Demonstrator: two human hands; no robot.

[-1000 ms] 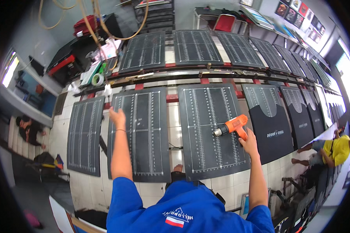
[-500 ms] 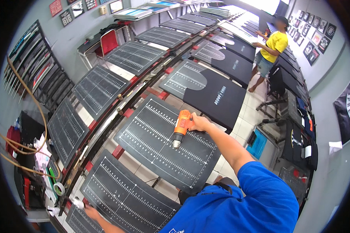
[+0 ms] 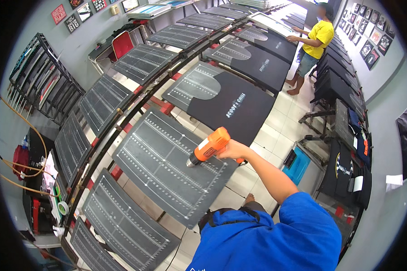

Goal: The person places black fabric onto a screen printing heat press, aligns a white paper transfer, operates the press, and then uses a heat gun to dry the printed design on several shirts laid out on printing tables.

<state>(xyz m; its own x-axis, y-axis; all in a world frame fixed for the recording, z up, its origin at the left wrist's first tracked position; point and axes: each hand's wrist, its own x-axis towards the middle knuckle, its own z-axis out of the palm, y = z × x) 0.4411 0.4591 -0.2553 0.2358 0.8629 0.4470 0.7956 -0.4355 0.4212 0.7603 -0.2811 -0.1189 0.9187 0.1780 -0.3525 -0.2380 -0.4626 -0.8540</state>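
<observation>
An orange heat gun (image 3: 212, 143) with a dark collar and metal nozzle is gripped by its handle in my right hand (image 3: 233, 150). Its nozzle tilts down to the left, over a dark grey printing pallet (image 3: 140, 140) marked with white ruled lines; whether it touches the surface I cannot tell. Just beyond, a black printed shirt (image 3: 239, 108) lies stretched over the neighbouring pallet (image 3: 194, 86). Nearer to me, on the left, another bare ruled pallet (image 3: 126, 217) slopes down. My left hand is out of the picture.
A person in a yellow top (image 3: 320, 36) stands far right, hands on a white-framed screen (image 3: 271, 25). A long dark rail (image 3: 122, 113) runs between two pallet rows. A blue screen (image 3: 298, 165) leans at right; yellow hoses (image 3: 20, 131) hang left.
The heat gun has swung so its nozzle points more to the left. My left hand, with a small white thing at the lower left before, has gone from view. My view has shifted.
</observation>
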